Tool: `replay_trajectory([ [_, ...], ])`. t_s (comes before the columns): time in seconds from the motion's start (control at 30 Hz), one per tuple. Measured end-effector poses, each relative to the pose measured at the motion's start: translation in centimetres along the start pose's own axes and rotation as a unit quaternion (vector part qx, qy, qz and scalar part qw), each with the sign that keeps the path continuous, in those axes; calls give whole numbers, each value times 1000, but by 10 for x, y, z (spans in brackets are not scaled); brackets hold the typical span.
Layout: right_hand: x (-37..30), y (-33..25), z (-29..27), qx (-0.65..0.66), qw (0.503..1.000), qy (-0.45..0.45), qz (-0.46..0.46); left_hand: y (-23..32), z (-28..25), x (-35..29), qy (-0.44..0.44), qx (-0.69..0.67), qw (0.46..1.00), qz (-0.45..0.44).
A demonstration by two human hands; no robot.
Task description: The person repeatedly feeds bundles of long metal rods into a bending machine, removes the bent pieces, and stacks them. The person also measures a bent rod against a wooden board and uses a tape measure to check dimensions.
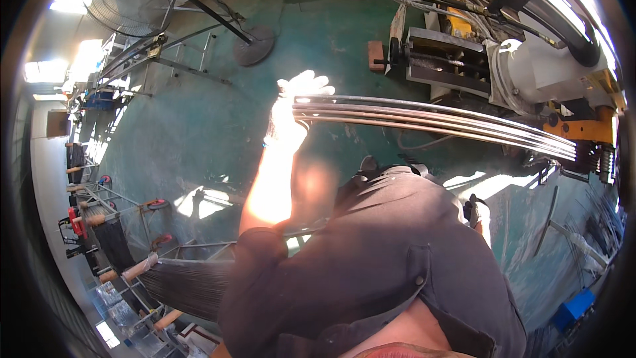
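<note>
My left hand point(286, 122), in a pale glove washed out by sunlight, is stretched forward at the left ends of several thin metal rods point(430, 118). The ends lie in its palm, fingers on the far side and thumb on the near side. From there the rods run right, nearly parallel, into a dark clamp-like end point(587, 156) of a machine. Close to my right side, my right hand point(484, 217) is partly hidden by my body. Its fingers seem closed by a small dark object point(472, 209), whose kind I cannot make out.
At upper right stands a machine point(530, 73) with a vise-like block point(447, 59). A reddish brick point(376, 56) lies beside it. A fan stand point(254, 46) is at upper left. Racks hold bundled dark rods point(182, 286) at lower left. A blue box point(574, 309) sits lower right.
</note>
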State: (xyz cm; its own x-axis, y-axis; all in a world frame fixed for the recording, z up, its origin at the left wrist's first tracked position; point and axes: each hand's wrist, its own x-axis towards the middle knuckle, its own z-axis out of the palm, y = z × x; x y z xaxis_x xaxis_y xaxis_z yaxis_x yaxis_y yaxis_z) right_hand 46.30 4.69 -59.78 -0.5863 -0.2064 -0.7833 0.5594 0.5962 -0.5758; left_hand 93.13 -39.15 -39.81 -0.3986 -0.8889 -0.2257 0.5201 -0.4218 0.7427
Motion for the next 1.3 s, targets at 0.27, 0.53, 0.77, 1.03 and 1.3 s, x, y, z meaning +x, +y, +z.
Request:
replay_trajectory([
  [0.27,-16,-1,31,2,1000,17,-22,3,0,-8,27,37,999,-12],
  [0.53,-16,38,-27,-17,1000,11,-1,-2,-4,13,66,11,997,-45],
  [0.77,-80,35,-58,7,996,84,-29,-6,-10,-6,54,123,990,-51],
  [1.03,-10,105,-121,29,994,103,-34,-9,-10,-10,27,-31,998,-46],
  [1.3,57,115,-245,78,996,39,16,-231,44,-73,13,91,995,-41],
])
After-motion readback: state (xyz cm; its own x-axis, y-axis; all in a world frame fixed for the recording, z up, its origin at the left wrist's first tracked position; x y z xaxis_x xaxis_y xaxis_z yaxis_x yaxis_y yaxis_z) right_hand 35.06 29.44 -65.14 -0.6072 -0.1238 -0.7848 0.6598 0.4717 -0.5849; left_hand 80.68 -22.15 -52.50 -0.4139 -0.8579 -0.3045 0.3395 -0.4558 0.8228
